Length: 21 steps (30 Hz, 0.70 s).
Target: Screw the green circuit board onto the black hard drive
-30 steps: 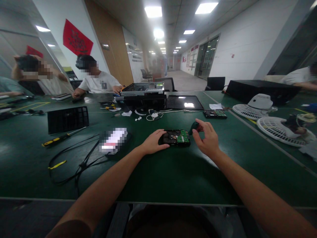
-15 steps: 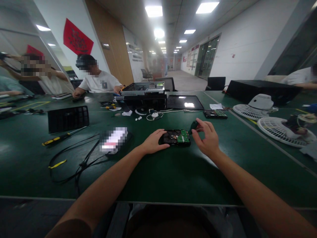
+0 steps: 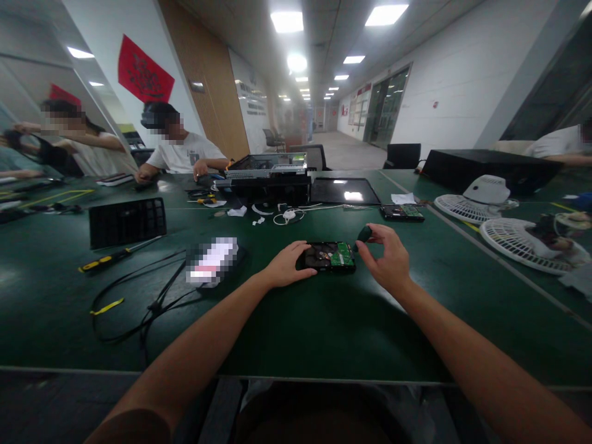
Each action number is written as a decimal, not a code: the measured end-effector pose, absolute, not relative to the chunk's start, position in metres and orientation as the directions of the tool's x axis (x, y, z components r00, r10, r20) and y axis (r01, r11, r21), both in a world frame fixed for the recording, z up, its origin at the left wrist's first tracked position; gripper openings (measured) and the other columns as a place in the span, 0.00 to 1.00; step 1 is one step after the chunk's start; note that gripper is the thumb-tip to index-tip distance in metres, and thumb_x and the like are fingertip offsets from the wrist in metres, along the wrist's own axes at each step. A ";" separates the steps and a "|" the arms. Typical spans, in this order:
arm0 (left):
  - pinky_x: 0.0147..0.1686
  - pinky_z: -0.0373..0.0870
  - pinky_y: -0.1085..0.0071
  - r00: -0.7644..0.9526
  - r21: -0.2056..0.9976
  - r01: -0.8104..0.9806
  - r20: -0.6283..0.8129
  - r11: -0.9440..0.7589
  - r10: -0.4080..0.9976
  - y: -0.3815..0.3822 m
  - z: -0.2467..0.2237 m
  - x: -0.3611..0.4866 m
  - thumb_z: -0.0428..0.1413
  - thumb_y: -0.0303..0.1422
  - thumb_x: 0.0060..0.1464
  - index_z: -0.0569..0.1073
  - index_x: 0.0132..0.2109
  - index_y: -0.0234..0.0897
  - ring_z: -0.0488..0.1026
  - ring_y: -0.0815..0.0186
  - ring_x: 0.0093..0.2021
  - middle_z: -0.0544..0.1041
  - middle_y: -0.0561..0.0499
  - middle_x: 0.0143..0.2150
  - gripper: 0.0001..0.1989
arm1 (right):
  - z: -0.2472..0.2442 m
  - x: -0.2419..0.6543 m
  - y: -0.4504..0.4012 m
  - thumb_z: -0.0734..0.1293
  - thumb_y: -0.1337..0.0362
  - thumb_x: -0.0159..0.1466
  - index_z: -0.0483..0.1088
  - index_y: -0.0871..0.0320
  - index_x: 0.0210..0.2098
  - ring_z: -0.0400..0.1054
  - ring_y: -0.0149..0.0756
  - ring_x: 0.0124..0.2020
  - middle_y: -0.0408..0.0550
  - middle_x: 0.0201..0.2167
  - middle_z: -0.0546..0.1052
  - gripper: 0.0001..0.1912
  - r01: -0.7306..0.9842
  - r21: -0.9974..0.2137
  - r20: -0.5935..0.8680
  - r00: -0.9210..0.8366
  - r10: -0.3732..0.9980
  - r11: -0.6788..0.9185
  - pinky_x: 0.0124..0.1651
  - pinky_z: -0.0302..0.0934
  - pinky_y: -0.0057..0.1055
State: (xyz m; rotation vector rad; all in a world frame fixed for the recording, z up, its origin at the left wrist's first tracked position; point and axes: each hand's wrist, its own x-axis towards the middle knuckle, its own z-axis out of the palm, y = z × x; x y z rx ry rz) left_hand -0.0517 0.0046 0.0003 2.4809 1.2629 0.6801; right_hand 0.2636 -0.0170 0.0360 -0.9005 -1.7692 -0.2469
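Observation:
A hard drive lies flat on the green table, its circuit board side up. My left hand grips its left end, thumb along the near edge and fingers at the far edge. At the drive's right end, my right hand pinches a small screwdriver by its dark green handle. The handle leans up and to the right; its tip is too small and dark to make out against the board's right edge.
A second hard drive lies farther right, near white fan parts. Behind are an open computer case and a dark flat panel. A yellow-black screwdriver, black cable and phone-like object lie left. Co-workers sit across the table.
My right hand and the screwdriver handle have shifted very slightly, the handle tipping a little right. My left hand and the drive stay put. Co-workers at the left moved their arms.

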 end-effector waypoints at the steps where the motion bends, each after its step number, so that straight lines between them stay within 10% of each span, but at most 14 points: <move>1: 0.71 0.62 0.47 0.510 0.440 0.682 0.287 -0.584 0.811 0.005 0.000 -0.052 0.64 0.54 0.59 0.65 0.72 0.40 0.63 0.46 0.72 0.65 0.38 0.72 0.41 | 0.036 0.264 -0.017 0.71 0.60 0.69 0.66 0.53 0.64 0.78 0.43 0.42 0.58 0.56 0.76 0.25 0.680 -0.245 0.884 -0.136 0.447 0.691 0.47 0.78 0.48; 21: 0.71 0.62 0.47 0.509 0.446 0.673 0.299 -0.590 0.807 0.002 0.002 -0.050 0.65 0.53 0.58 0.66 0.71 0.41 0.64 0.45 0.72 0.66 0.39 0.72 0.40 | 0.031 0.265 -0.013 0.70 0.59 0.69 0.63 0.52 0.67 0.79 0.45 0.43 0.58 0.59 0.75 0.28 0.709 -0.234 0.873 -0.148 0.465 0.665 0.48 0.79 0.49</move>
